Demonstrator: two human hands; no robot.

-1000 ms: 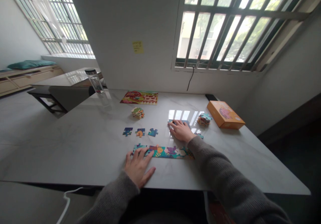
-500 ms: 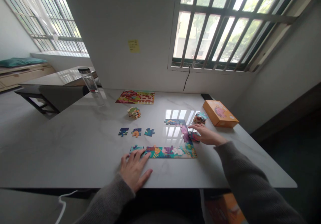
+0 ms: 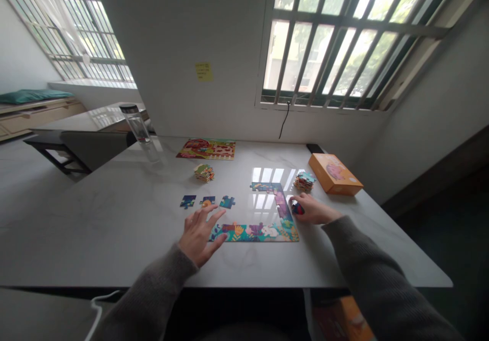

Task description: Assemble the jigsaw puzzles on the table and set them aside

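My left hand (image 3: 198, 233) is open, fingers spread, over the left end of the partly joined jigsaw puzzle (image 3: 254, 231). Its fingertips come close to a loose piece with an orange shape (image 3: 208, 200), partly covering it. On either side of that one lie a dark blue piece (image 3: 188, 201) and a teal-blue piece (image 3: 227, 202). Just right of the puzzle's right edge, my right hand (image 3: 314, 209) has its fingers closed around a dark blue and red puzzle piece (image 3: 298, 208). Whether more pieces are under it is hidden.
Behind my right hand is a stack of puzzle pieces (image 3: 304, 181), with an orange box (image 3: 335, 173) to its right. Another stack (image 3: 204, 173) stands at the left, before a farm picture (image 3: 206, 148). A clear bottle (image 3: 135, 123) stands at the table's far left.
My left hand has lifted off the puzzle's left end and moved up towards the loose pieces. My right hand's fingers have curled in around the dark blue and red piece.
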